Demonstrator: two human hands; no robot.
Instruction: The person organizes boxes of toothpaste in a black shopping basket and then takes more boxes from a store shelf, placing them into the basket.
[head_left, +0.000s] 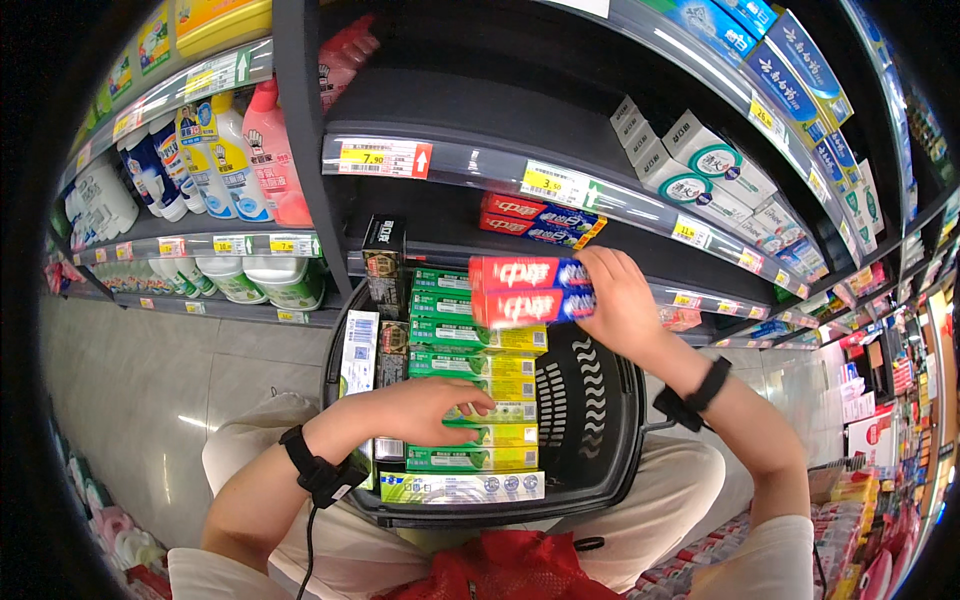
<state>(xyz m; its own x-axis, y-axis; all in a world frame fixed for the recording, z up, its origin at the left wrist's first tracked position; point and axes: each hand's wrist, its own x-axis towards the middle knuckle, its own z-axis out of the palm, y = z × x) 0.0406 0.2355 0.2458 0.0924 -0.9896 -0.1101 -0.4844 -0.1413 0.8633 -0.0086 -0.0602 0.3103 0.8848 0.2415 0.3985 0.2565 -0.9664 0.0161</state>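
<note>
My right hand (621, 300) grips two stacked red-and-blue toothpaste boxes (517, 291) by their right ends, above the far part of a black plastic shopping basket (634, 472). My left hand (429, 411) is over a column of green-and-yellow boxes (513, 367) in the basket, fingers apart and holding nothing; whether it touches them I cannot tell. Along the basket's left side are black boxes (394, 349) and a white box (360, 352). A white-and-green box (461, 487) lies across the near end. Slotted basket floor (592, 397) shows at the right.
Beyond the basket, more red-and-blue boxes (540, 219) sit on a lower shelf under a price rail (480, 174). White boxes (701, 169) stand on the shelf above. A dark upright (306, 142) separates cleaner bottles (225, 165) at left. My knees flank the basket.
</note>
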